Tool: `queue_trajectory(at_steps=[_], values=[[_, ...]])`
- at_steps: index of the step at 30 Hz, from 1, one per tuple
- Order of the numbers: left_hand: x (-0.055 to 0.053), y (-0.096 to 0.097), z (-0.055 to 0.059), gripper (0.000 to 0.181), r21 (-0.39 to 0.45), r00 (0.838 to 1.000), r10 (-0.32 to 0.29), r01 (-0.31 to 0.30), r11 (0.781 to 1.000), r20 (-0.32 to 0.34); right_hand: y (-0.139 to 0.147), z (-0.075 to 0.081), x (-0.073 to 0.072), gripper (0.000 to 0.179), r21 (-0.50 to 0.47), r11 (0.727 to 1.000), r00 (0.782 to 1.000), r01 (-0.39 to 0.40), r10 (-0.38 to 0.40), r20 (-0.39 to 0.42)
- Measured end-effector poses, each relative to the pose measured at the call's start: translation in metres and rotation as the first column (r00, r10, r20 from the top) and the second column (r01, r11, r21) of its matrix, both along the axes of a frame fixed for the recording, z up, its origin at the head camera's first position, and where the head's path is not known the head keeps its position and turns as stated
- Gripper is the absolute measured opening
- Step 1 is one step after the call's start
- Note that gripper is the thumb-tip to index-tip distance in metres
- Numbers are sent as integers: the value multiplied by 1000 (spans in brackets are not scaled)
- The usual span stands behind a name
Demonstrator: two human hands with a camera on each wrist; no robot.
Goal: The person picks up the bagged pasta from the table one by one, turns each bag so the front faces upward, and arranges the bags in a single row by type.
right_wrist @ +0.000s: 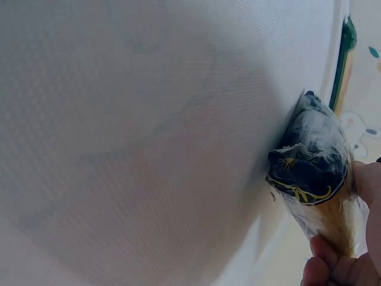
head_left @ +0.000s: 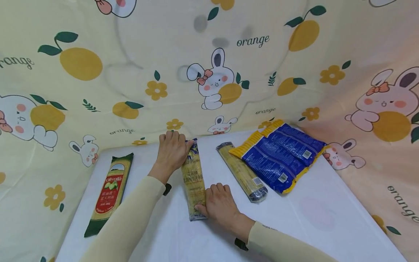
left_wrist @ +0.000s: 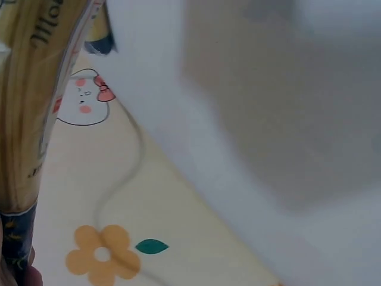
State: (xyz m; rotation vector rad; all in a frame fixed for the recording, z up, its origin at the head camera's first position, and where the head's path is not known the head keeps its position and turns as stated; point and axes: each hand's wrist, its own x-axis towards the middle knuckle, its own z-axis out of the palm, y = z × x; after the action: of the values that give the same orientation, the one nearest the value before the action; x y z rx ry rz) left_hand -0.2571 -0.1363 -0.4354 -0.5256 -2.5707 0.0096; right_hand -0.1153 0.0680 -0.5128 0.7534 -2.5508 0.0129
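A clear packet of spaghetti (head_left: pixel 194 178) with dark blue ends lies lengthwise on the white table, between both hands. My left hand (head_left: pixel 171 153) grips its far end, the thumb along the right edge. Near the close end, my right hand (head_left: pixel 223 207) holds the packet's right side, its thumb across the top. In the left wrist view the spaghetti packet (left_wrist: pixel 27 107) fills the left edge, with only a bit of fingertip showing below. The right wrist view shows the dark, crinkled packet end (right_wrist: pixel 309 173) with thumb and fingers around the body.
On the left lies a green and gold spaghetti packet (head_left: pixel 111 189) with a red label. To the right, another clear spaghetti packet (head_left: pixel 240 169) is partly under a blue and yellow bag (head_left: pixel 278 156). A printed curtain (head_left: pixel 170 54) stands behind the white table (head_left: pixel 294 233).
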Motion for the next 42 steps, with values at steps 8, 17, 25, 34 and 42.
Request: queue_trajectory(at_steps=[8, 17, 25, 34, 42], values=[[-5, -2, -7, 51, -12, 995, 32, -31, 999, 97, -3, 2, -1, 56, 1, 1000, 987, 13, -13, 159], [-8, 2, -12, 52, -23, 990, 41, -38, 999, 135, -4, 3, -1, 57, 14, 999, 960, 34, -37, 277], [-9, 7, -15, 47, -53, 968, 40, -27, 998, 249, -2, -3, -2, 57, 3, 1000, 934, 21, -21, 357], [13, 20, -15, 40, -133, 936, 70, -26, 991, 345, 27, -2, -12, 42, -53, 998, 948, -26, 41, 315], [71, 42, -42, 45, -120, 904, 21, 34, 992, 428, 96, 2, -40, 47, -29, 999, 983, -36, 40, 177]])
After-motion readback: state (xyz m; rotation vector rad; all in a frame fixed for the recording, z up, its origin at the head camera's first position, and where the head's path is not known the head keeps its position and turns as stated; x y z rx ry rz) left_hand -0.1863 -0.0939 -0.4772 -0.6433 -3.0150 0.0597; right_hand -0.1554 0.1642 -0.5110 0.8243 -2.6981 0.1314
